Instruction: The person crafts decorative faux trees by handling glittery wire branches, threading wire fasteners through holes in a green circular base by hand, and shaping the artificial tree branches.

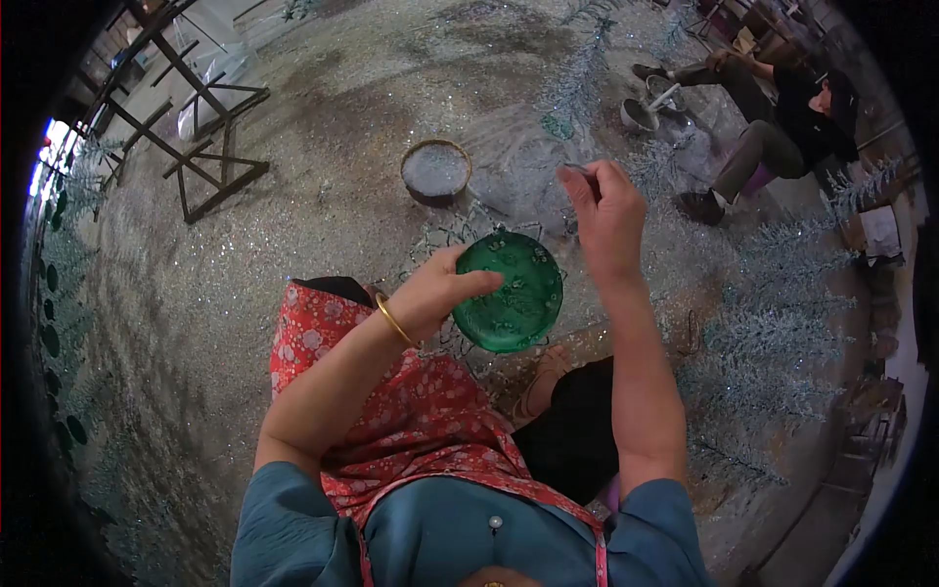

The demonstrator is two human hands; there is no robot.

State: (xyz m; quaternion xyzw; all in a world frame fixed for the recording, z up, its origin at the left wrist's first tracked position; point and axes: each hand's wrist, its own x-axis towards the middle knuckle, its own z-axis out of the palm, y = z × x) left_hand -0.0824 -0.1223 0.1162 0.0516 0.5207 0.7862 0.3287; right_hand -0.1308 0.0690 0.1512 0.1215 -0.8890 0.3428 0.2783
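My left hand [430,293], with a gold bangle at the wrist, grips a round, shiny green disc [523,313] at its left edge, the thumb lying across its face. Small shiny spots dot the disc, mostly near its rim. Thin glittery sprigs stick out around and behind it. My right hand [608,220] is raised up and right of the disc, thumb and fingers pinched together; whatever lies between the fingertips is too small to name. Beyond the disc, a round tub [437,172] filled with pale glittery material stands on the floor.
Frosted artificial branches [782,342] lie at the right, with another branch [582,73] at the back. A seated person [763,137] is at the upper right, near a white bowl [639,115]. Dark metal frames [220,166] stand at the upper left. Glitter covers the floor [225,254].
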